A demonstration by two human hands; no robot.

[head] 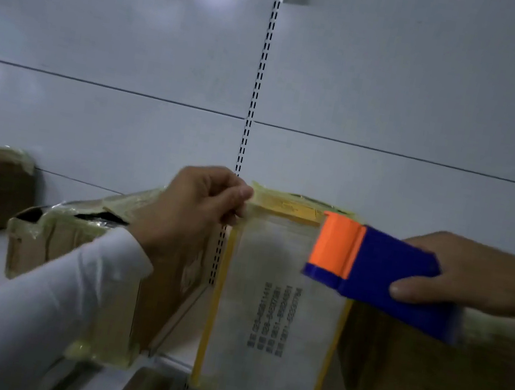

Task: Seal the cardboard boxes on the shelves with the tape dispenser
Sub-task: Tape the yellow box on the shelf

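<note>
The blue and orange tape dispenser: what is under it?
Under the blue and orange tape dispenser lies the tape-wrapped cardboard box with a white printed label; its orange end rests near the label's top. The right hand covers the dispenser's rear, hiding the tape roll.

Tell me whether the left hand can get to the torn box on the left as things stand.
Probably not yet: the left hand is pinching the white-faced box, so it must let go first. The torn box lies just under its sleeve.

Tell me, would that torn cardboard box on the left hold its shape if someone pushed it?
Probably not well. The torn brown cardboard box has a gaping, crumpled top, so it would likely buckle. Its wrinkled yellowish tape looks loose, suggesting little stiffening.
</note>
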